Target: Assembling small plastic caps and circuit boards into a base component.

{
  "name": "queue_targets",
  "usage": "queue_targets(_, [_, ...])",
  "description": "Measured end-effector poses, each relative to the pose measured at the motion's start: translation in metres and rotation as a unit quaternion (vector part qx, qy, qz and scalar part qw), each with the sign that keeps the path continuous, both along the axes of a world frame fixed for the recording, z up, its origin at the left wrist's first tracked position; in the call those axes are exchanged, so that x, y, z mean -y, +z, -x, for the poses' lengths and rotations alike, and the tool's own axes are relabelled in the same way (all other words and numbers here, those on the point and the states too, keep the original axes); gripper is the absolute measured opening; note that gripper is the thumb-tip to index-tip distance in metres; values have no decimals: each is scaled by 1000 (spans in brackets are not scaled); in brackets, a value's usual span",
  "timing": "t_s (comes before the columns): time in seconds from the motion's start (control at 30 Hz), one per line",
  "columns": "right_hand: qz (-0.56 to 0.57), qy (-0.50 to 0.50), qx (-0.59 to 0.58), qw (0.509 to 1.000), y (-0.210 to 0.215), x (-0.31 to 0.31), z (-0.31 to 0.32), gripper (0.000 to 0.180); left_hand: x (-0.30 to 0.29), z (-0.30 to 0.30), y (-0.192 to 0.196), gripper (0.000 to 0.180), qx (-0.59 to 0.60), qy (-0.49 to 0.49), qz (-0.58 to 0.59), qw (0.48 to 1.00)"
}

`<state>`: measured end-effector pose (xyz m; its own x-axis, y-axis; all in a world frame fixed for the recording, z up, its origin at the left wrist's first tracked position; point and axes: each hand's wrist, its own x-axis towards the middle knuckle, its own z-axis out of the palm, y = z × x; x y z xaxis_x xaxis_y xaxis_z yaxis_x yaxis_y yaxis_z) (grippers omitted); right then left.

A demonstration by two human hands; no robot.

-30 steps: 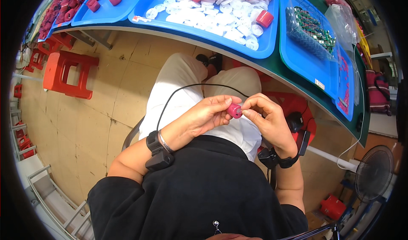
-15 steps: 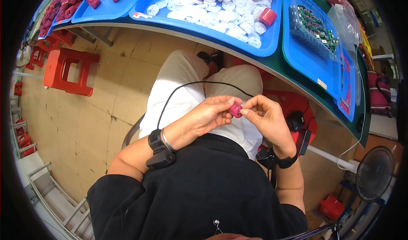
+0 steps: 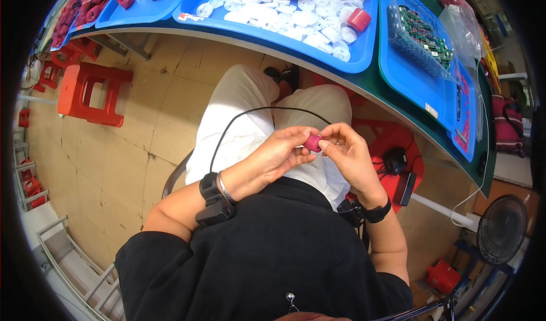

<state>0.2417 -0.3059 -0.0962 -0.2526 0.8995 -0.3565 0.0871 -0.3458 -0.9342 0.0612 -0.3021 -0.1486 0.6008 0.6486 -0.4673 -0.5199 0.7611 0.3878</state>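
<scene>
Pinching a small red plastic cap [image 3: 312, 143] over the lap, left hand [image 3: 278, 156] and right hand [image 3: 348, 153] clamp fingertips on it, steadying it close for handling.

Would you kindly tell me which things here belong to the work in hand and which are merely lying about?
In hand: small red part, pinched between left hand and right hand.

Lying about: blue tray of white discs, red stool, fan.

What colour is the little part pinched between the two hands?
Pinkish red; the small part shows best in the head view.
</scene>
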Motion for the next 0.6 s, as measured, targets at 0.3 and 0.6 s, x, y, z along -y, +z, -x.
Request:
queue_targets(0.3, [69, -57, -114, 989, -12, 0, 4, 18, 8, -8, -3, 26, -11, 97, -77, 992])
queue_targets(0.6, [52, -50, -115, 991, -9, -3, 0, 22, 1, -6, 9, 27, 47, 90, -4, 995])
